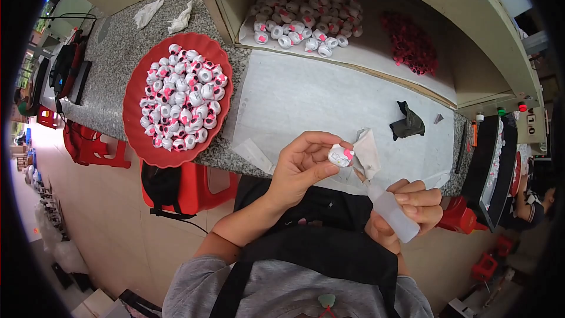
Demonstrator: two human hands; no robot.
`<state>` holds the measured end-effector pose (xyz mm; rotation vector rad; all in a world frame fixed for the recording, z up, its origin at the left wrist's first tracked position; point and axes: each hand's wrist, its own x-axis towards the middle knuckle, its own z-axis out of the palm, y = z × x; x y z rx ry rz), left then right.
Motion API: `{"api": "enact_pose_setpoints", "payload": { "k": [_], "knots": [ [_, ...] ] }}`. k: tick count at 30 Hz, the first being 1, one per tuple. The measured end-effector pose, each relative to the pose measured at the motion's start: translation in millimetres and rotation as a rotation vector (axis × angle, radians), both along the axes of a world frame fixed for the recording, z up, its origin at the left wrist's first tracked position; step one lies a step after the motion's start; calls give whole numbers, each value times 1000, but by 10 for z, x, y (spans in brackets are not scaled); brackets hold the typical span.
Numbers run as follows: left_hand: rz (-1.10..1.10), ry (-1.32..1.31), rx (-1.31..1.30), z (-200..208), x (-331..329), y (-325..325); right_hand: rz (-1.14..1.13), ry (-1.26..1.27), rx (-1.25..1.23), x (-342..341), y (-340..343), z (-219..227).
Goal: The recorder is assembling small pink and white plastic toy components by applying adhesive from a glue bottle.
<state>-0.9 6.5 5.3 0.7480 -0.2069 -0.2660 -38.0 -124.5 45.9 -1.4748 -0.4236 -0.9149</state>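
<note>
Between the thumb and fingers of my left hand (303, 168) is a small white figurine head (340, 155) with a pink bow. My right hand (416, 205) grips a translucent white squeeze bottle (395, 217), its narrow tip tilted up toward the figurine head, a short way off. Just behind the bottle's tip lies a crumpled white tissue (366, 154). To the left, a red scalloped bowl (134, 91) holds many similar white and pink pieces. White paper (294, 100) covers the bench in front of me.
A shelf at the back bears a heap of white pieces (306, 12) and a pile of dark pink parts (410, 43). A black crumpled cloth (406, 122) rests on the paper's right side. Red stools (194, 188) stand below the bench. Used tissues (148, 13) lie at the far left.
</note>
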Motion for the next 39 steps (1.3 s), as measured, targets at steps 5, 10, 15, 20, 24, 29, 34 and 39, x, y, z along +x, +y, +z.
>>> {"api": "enact_pose_setpoints", "payload": {
  "k": [5, 10, 15, 20, 24, 29, 34, 39],
  "knots": [
    [-27, 15, 7, 9, -4, -5, 20, -1, -19, -4, -16, -14],
    [-18, 15, 10, 19, -6, -19, 48, -10, -16, -5, -23, 0],
    [-21, 17, 16, 24, 0, -8, 8, 12, 23, -13, 6, 21],
    [-20, -2, 29, 17, -16, -20, 18, -2, 28, -11, -3, 13],
    [-11, -62, 64, -6, -26, -15, 24, 26, 13, -13, 9, 4],
    [2, -143, 80, -4, -32, -28, 40, 20, -39, -14, -21, 16],
    [67, -243, 142, -31, -24, -35, 126, 8, -85, 1, -66, -11],
    [128, -276, 254, -43, -9, -22, 85, 25, -13, -10, -33, -25]
  ]
}}
